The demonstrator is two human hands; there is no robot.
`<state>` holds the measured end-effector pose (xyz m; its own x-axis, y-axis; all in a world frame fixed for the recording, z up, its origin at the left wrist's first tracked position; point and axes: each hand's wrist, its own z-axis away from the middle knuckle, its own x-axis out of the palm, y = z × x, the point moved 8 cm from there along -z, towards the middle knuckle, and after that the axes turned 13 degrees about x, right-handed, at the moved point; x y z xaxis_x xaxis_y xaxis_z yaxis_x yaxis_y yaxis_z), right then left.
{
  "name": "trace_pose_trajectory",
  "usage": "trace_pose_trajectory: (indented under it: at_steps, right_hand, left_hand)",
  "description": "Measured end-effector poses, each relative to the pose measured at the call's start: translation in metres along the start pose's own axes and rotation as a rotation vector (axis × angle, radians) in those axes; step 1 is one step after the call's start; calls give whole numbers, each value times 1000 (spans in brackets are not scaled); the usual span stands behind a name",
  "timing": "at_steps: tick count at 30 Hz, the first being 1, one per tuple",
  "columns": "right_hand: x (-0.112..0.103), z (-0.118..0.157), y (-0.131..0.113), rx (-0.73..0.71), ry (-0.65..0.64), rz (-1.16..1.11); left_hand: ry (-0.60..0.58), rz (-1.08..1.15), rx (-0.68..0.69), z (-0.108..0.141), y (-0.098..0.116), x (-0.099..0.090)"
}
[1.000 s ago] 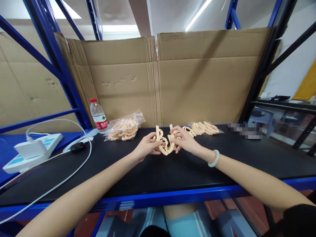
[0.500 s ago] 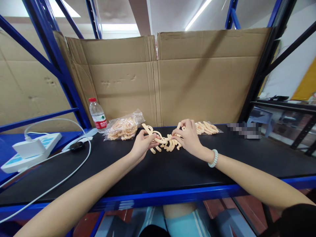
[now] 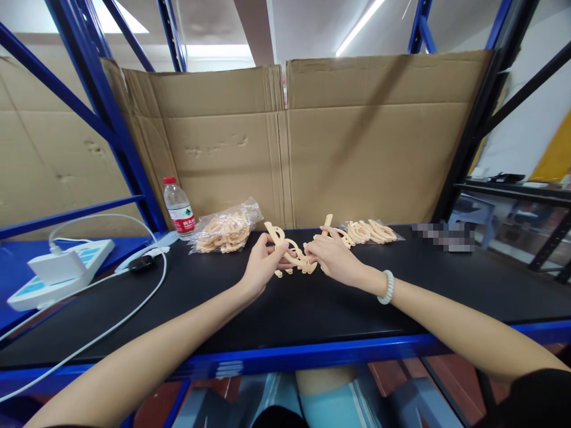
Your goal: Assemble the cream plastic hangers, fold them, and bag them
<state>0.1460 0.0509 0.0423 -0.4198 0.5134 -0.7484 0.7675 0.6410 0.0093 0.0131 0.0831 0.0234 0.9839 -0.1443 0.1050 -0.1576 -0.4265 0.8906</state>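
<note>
My left hand (image 3: pixel 263 261) is closed around a curved beige piece (image 3: pixel 275 232) with cut-out openings, its upper end standing above the fingers. Close on the right is my right hand (image 3: pixel 336 258), palm down, with its fingertips pinched at the connected curved pieces. Another beige end (image 3: pixel 329 220) pokes up behind that hand. Between and below the hands lie several small curved pieces (image 3: pixel 307 266) with rounded ends, partly covered by fingers. How the parts join cannot be made out.
A clear plastic bag of beige pieces (image 3: pixel 225 232) and a water bottle (image 3: pixel 181 208) stand at the back left; a second bag (image 3: pixel 372 232) lies right of centre. A power strip (image 3: pixel 62 270) and white cable (image 3: pixel 163 267) are on the left. Cardboard (image 3: pixel 214 154) walls the back.
My right hand has lowered and its fingers have closed in toward the middle of the pieces. The left hand has shifted slightly right, and the held piece is tilted more upright.
</note>
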Motion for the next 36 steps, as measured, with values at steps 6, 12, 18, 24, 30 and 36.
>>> trace_pose_trajectory:
  at_steps: [6, 12, 18, 24, 30, 36]
  right_hand:
    - [-12, -5, 18, 5, 48, -166]
    - [5, -7, 37, 59, -111, -229]
    - [31, 3, 19, 17, -325, -356]
    - [31, 5, 18, 11, -337, -378]
    - [35, 3, 29, 28, -306, -390]
    - [17, -3, 44, 342, -108, -683]
  left_hand:
    - [176, 9, -111, -13, -4, -25]
    - [200, 54, -81, -16, -3, -31]
    - [207, 66, -107, -15, -9, -31]
    - [199, 44, -101, -15, -9, -31]
    - [191, 9, -98, -14, -10, -30]
    - [-75, -120, 51, -10, -3, -7]
